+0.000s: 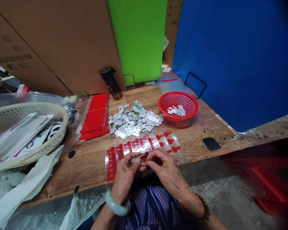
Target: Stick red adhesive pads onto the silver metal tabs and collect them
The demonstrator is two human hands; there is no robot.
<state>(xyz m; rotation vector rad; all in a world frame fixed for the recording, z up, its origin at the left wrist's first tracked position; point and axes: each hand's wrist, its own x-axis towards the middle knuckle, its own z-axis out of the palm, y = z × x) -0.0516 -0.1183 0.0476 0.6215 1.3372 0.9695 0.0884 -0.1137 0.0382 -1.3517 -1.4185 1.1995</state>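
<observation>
My left hand [126, 172] and my right hand [164, 167] meet at the near table edge, both pinching a small flat metal piece [138, 157] with a bit of red on it. Just beyond them lies a clear sheet of red adhesive tabs [140, 145]. Behind that sits a loose pile of several small metal plates [134, 123]. A red mesh basket [178, 99] to the right holds a few finished plates. My left wrist wears a pale bangle, my right a beaded bracelet.
More sheets of red tabs [94, 116] lie left of the pile. A cream basket [60, 119] with packaged scissors stands at the far left among plastic bags. A dark cylinder [110, 82] stands at the back. Cardboard, green and blue panels wall the wooden table [206, 127].
</observation>
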